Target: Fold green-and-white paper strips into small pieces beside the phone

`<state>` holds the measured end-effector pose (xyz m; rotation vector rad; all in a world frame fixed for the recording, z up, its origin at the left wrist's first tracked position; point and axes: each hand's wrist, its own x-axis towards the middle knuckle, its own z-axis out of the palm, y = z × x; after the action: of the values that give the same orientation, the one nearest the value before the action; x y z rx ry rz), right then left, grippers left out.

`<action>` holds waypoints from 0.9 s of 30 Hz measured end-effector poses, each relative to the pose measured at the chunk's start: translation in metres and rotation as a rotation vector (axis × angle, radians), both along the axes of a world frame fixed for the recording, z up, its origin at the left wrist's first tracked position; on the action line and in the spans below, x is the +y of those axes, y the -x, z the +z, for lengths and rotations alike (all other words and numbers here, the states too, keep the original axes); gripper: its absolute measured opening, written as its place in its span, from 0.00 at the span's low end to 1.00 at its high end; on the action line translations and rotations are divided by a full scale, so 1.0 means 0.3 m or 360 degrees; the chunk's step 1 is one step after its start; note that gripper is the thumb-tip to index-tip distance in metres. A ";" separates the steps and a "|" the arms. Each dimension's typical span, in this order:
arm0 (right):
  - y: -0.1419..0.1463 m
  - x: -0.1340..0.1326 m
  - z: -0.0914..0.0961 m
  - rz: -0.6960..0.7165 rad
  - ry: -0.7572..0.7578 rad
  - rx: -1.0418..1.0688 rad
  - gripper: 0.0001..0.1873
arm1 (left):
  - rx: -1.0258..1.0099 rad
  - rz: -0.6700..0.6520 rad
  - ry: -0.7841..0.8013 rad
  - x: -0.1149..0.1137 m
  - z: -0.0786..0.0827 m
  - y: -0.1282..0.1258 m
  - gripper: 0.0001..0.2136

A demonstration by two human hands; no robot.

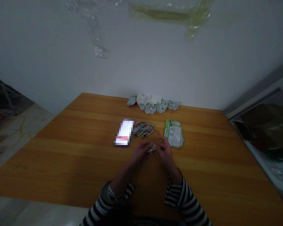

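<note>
Both my hands meet over the table, their fingers closed around a small folded piece of green-and-white paper (152, 148). My left hand (141, 151) pinches its left side, while my right hand (164, 152) grips the right side; fingers hide much of it. Just beyond lie several narrow folded paper pieces (143, 128) with green and dark print. A spread stack of printed green-and-white leaflets (175, 135) rests beside my right hand. To the left of the folded pieces is a phone (124, 133) with a lit, blurred-out screen.
Crumpled printed papers (153, 106) and a white tissue-like scrap (143, 98) sit along the wall at the back of the wooden table (89, 125). Clear tape (97, 37) and yellowish tape (169, 14) stick to the wall. A glass-fronted cabinet (266, 131) stands at the right.
</note>
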<state>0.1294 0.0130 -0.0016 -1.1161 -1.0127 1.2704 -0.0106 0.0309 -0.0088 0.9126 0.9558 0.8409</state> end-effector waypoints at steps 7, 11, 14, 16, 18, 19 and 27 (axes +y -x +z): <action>0.049 -0.013 -0.012 0.0164 0.0020 0.0126 0.23 | -0.0095 0.0215 -0.0137 0.002 0.004 -0.017 0.18; 0.049 -0.012 -0.021 0.0079 0.0005 0.0086 0.25 | 0.0033 0.0293 -0.0289 -0.007 0.027 -0.020 0.16; 0.040 -0.011 -0.027 0.0067 -0.0014 0.0054 0.24 | 0.0118 0.0342 -0.0383 -0.012 0.039 -0.017 0.15; 0.036 -0.012 -0.030 0.0076 -0.0029 0.0035 0.23 | 0.0164 0.0350 -0.0419 -0.012 0.038 -0.016 0.14; 0.034 -0.013 -0.034 0.0046 -0.0043 -0.0015 0.24 | 0.0190 0.0356 -0.0429 -0.012 0.032 -0.016 0.13; 0.034 -0.013 -0.034 0.0025 -0.0048 -0.0043 0.24 | 0.0197 0.0351 -0.0426 -0.011 0.028 -0.016 0.13; 0.041 -0.016 -0.015 -0.0043 -0.0020 -0.0043 0.26 | 0.0167 0.0273 -0.0366 -0.007 -0.006 -0.019 0.15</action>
<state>0.1170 0.0080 -0.0060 -1.1365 -1.0209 1.2291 -0.0049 0.0289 -0.0107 1.0913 1.0538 1.0738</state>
